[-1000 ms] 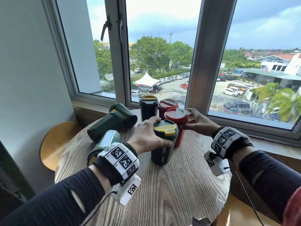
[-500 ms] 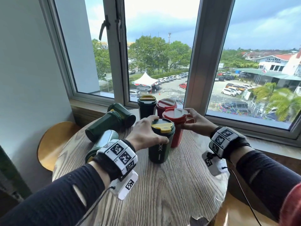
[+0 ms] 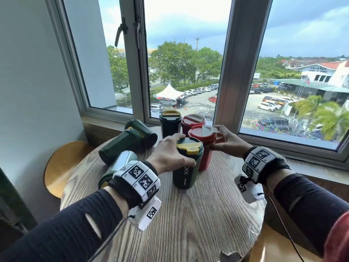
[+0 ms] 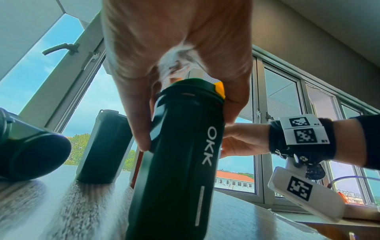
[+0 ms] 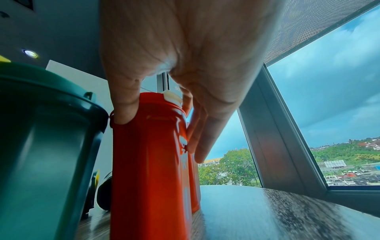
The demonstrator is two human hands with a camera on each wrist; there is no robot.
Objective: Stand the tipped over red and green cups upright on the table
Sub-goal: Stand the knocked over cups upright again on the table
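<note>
1. The left hand point(image 3: 170, 156) hides part of the green cup point(image 3: 186, 167); the red cup's point(image 3: 204, 146) base sits behind it.
2. Left fingers point(image 4: 139, 123) clamp the green lid rim; the right hand point(image 3: 226, 140) pinches the red lid. Both cups stand upright, touching, on the tabletop point(image 3: 188, 224).
3. Against the earlier frame, both grips are unchanged.

We see bare bench point(image 3: 188, 224) at six o'clock, open to a grip. At twelve o'clock upright cups point(image 3: 170, 123) crowd the window frame point(image 3: 232, 72); at nine o'clock tipped green cups point(image 3: 120, 144) block the way.
</note>
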